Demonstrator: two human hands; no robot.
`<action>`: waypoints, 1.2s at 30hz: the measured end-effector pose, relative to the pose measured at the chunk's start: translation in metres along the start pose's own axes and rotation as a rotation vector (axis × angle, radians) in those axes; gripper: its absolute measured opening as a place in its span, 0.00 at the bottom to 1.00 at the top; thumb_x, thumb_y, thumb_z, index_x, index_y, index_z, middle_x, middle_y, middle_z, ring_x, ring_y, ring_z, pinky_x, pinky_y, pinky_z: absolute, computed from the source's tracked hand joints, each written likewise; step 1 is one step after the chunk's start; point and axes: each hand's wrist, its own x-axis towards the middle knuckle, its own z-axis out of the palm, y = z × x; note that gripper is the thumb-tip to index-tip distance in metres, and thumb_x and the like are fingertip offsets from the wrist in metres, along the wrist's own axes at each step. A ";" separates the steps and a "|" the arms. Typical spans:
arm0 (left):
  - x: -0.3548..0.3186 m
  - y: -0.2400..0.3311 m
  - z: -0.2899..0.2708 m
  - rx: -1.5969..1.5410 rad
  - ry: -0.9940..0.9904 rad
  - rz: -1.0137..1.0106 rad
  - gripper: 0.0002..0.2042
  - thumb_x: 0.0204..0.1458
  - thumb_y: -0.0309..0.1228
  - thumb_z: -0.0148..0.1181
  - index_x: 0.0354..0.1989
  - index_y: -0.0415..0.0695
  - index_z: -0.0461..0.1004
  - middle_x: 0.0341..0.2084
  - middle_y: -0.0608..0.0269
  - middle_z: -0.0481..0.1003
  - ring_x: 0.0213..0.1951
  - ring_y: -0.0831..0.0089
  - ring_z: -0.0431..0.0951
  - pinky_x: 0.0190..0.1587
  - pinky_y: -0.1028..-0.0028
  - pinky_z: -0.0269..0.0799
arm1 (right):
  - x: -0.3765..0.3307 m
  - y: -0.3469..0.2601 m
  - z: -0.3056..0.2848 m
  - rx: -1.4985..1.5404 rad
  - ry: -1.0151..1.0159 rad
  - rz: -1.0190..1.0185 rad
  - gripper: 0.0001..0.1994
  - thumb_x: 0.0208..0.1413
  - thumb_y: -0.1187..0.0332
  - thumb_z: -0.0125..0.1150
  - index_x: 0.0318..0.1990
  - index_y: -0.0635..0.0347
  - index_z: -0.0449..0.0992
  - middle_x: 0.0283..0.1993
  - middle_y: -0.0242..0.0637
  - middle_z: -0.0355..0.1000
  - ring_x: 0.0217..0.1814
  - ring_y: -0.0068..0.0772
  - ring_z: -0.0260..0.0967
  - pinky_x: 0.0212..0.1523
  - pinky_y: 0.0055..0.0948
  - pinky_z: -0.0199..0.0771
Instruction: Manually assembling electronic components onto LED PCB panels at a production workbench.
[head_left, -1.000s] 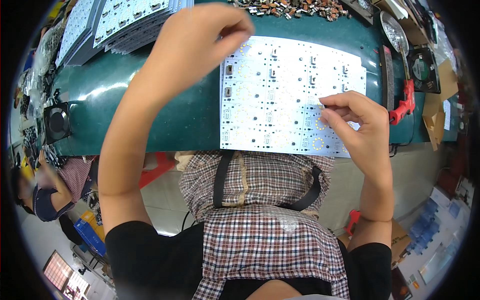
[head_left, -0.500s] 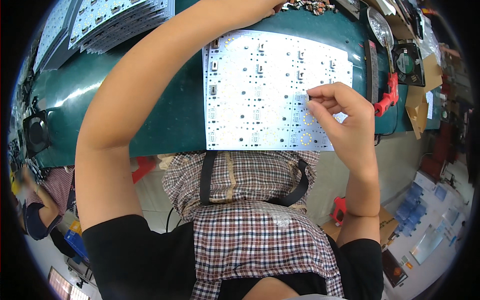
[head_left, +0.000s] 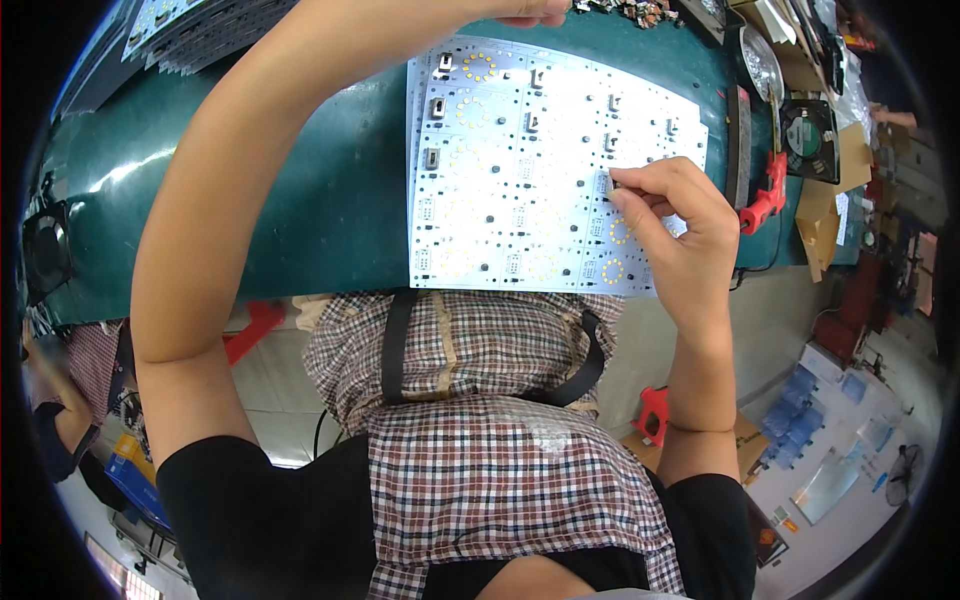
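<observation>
A white circuit board panel (head_left: 470, 200) lies on the green table, with rings of yellow dots and several small slide switches standing on it, such as one switch (head_left: 431, 159) at its left side. Thumb and forefinger of my right hand (head_left: 690, 215) pinch a tiny slide switch (head_left: 614, 182) right over the board's right half; my fingers mostly cover it. My left arm reaches far across the table. At the upper edge my left hand (head_left: 525, 18), partly cut off, has its fingers curled beside a heap of small components (head_left: 640, 12); whatever they hold is hidden.
Stacked panels (head_left: 190, 35) rise at the far left. On the right are a dark bar (head_left: 738, 150), a red-handled tool (head_left: 768, 195), a black fan (head_left: 808, 138), a metal dish (head_left: 760, 65) and an open carton (head_left: 820, 215). Another person's arm (head_left: 65, 400) shows at the left.
The whole view has shifted slightly. My right hand stays pinched over nearly the same spot on the board. My left hand remains by the component heap, now cut off more by the upper edge.
</observation>
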 end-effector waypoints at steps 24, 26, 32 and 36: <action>-0.069 0.022 -0.002 -0.278 -0.019 -0.377 0.11 0.57 0.21 0.68 0.46 0.27 0.80 0.39 0.51 0.84 0.42 0.74 0.85 0.47 0.78 0.81 | 0.001 -0.007 0.000 -0.349 -0.023 -0.228 0.07 0.50 0.81 0.70 0.38 0.65 0.83 0.33 0.38 0.77 0.29 0.36 0.76 0.29 0.31 0.74; -0.072 0.019 0.001 -0.320 -0.005 -0.388 0.11 0.56 0.21 0.68 0.45 0.29 0.81 0.38 0.51 0.84 0.41 0.72 0.85 0.46 0.76 0.81 | 0.002 -0.006 0.001 -0.362 -0.021 -0.245 0.07 0.50 0.80 0.70 0.37 0.65 0.82 0.33 0.38 0.76 0.28 0.37 0.76 0.29 0.32 0.74; -0.086 -0.017 0.013 -0.149 -0.001 -0.015 0.10 0.56 0.22 0.67 0.46 0.35 0.81 0.40 0.57 0.83 0.43 0.72 0.86 0.49 0.76 0.82 | 0.007 -0.011 -0.008 -0.313 -0.085 -0.162 0.08 0.51 0.83 0.70 0.39 0.67 0.83 0.33 0.39 0.78 0.32 0.30 0.77 0.34 0.26 0.77; -0.089 -0.009 0.022 -0.044 0.000 -0.012 0.10 0.54 0.19 0.66 0.45 0.36 0.82 0.37 0.59 0.83 0.40 0.76 0.85 0.44 0.80 0.80 | 0.010 -0.011 -0.013 -0.378 -0.141 -0.195 0.06 0.50 0.82 0.70 0.37 0.68 0.83 0.33 0.39 0.78 0.31 0.30 0.77 0.33 0.26 0.75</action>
